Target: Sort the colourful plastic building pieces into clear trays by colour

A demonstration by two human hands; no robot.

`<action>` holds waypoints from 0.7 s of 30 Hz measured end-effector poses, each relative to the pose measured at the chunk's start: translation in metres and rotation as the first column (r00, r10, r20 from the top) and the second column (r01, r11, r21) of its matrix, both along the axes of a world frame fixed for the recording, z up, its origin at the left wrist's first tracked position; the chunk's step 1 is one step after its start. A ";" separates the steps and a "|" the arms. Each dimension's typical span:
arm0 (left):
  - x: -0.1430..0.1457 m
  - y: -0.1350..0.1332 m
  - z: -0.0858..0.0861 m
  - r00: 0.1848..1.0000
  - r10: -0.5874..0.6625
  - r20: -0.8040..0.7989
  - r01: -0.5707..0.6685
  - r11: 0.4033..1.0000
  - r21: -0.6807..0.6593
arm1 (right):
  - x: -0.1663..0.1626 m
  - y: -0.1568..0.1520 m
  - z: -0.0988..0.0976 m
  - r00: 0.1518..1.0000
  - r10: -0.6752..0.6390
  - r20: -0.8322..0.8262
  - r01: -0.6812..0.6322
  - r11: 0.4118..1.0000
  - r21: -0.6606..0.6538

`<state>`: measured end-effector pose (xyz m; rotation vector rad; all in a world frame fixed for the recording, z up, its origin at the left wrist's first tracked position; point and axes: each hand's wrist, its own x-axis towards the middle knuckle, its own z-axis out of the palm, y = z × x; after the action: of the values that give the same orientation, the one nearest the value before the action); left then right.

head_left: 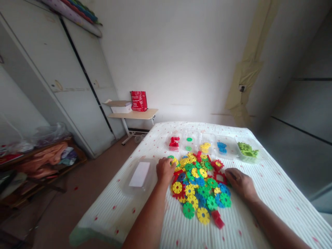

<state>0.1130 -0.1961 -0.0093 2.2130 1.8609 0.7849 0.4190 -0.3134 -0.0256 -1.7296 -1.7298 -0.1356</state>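
The left hand (166, 170) is half curled at the left edge of a loose pile of yellow, green and blue notched plastic discs (198, 181), fingertips beside the yellow ones; whether it grips any, I cannot tell. The right hand (241, 183) is bent low at the pile's right edge, next to a red plastic square frame (220, 182), its grip hidden too. The pile lies mid-worktop (124, 211), on white ribbed cloth. Because the discs overlap and their notches could catch, lifting one may drag neighbours along. A low forearm sweep might knock away the red plastic block (217, 219) at the near edge. Beyond, the row of clear plastic trays (193, 137) looks light, so a bump could shift it, and the heaped lime-green plastic pieces (246, 149) in the rightmost tray could spill.
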 end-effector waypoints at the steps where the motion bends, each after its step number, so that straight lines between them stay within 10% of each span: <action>1: 0.001 0.000 0.000 1.000 0.003 -0.013 -0.003 1.000 -0.005 | 0.000 0.000 0.000 1.000 0.002 -0.006 -0.002 1.000 -0.004; 21: 0.012 0.012 0.023 0.973 -0.058 -0.221 0.011 0.978 -0.208 | 0.000 0.001 -0.004 0.997 0.003 -0.072 -0.005 1.000 -0.023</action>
<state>0.1249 -0.1838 0.0133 2.2731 1.8951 0.3254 0.4192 -0.3121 -0.0292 -1.7267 -1.6890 -0.0508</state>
